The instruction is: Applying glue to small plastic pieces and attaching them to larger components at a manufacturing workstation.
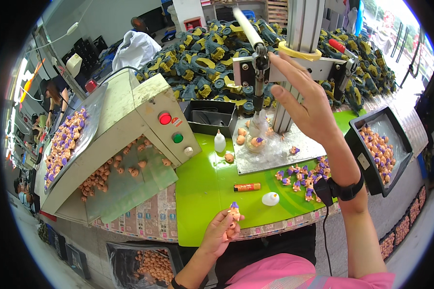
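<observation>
My left hand (219,234) is closed around small doll parts (234,212), flesh-coloured with a purple top, just off the table's near edge. Its fingers partly cover them, so I cannot tell how many pieces are in the grip. Raised by the hand press (259,58) is my right hand (301,96), fingers stretched and thumb apart, holding nothing I can see. The press's pale lever points up and away. Beneath its plunger, a clear fixture (256,139) has a small purple-topped piece on it. Purple-topped figures (306,179) lie scattered on the green mat (212,192).
Two white squeeze bottles (270,198) and an orange tube (247,187) are on the mat. A beige machine (149,103) with red and green buttons stands left. Bins of doll parts sit right (402,127) and below (113,262). Toy vehicles (193,62) are heaped behind.
</observation>
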Motion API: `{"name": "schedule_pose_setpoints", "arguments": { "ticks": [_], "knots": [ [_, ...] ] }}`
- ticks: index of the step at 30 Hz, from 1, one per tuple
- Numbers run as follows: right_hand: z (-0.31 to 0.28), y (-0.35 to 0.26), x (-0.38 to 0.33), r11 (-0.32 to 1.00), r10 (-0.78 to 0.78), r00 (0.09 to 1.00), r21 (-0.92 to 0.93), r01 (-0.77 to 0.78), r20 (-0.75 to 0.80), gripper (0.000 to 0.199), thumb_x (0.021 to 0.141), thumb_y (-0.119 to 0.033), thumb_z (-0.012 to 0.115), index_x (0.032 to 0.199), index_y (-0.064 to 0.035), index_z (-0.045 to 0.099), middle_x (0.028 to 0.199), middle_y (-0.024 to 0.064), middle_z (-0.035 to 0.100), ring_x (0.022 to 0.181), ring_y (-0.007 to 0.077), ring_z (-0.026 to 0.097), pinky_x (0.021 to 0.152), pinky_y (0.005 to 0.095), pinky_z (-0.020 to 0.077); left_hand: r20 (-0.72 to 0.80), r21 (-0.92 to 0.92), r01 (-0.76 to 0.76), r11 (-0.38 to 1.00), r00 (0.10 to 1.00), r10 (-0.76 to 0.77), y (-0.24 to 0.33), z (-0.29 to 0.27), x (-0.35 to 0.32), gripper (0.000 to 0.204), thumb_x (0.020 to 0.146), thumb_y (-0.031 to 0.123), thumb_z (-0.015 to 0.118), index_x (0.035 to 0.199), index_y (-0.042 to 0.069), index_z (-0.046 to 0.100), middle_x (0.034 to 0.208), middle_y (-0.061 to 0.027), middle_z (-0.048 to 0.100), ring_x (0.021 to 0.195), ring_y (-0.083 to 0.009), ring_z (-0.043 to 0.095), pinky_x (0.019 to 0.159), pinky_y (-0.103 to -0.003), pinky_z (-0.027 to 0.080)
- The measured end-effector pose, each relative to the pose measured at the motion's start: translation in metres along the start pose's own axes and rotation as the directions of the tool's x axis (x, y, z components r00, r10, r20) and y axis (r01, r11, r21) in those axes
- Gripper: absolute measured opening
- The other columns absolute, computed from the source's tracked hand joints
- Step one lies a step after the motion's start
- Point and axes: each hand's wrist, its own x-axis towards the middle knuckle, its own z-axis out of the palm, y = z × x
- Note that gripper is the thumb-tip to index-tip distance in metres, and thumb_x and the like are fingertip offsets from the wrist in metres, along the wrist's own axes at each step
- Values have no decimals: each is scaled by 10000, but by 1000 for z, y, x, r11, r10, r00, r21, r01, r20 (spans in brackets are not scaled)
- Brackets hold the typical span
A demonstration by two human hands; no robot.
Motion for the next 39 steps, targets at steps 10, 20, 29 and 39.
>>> {"name": "schedule_pose_setpoints", "arguments": {
  "ticks": [10, 20, 29, 39],
  "knots": [
    [43, 34, -94, 976, 186, 914, -176, -130, 359, 158, 800, -99, 636, 942, -56, 692, 1021, 152, 632, 983, 325, 544, 843, 426, 446, -70, -20, -42, 999, 997, 40, 7, 2, 0, 196, 959, 184, 574, 1126, 82, 570, 967, -31, 609, 724, -89, 538, 572, -214, 417],
    [83, 54, -137, 979, 153, 958, 96, -180, 242, 255, 809, 10, 596, 1019, -89, 700, 1076, 133, 619, 1042, 303, 560, 886, 387, 465, -40, -14, -46, 999, 998, 46, 22, 12, 11, 183, 946, 157, 577, 1120, 104, 553, 971, -18, 606, 752, -117, 564, 590, -248, 425],
    [-174, 172, -250, 434, 202, 826, -708, -557, -526, 198, 841, -2, 572, 1012, -15, 670, 1104, 161, 641, 1050, 323, 588, 941, 412, 440, -56, 222, -130, 966, 988, 146, 60, 6, 41, 268, 939, 149, 585, 1195, 83, 543, 1021, -23, 607, 707, -75, 518, 565, -202, 401],
    [-169, 143, -240, 455, 439, 805, -674, -582, -399, 230, 823, -37, 618, 1045, -7, 668, 1209, 181, 602, 1150, 335, 536, 1033, 388, 368, 46, 636, -332, 696, 917, 395, 48, 63, 182, 249, 850, 172, 709, 1046, 24, 668, 881, 24, 512, 721, -66, 477, 594, -202, 386]
  ]
}}
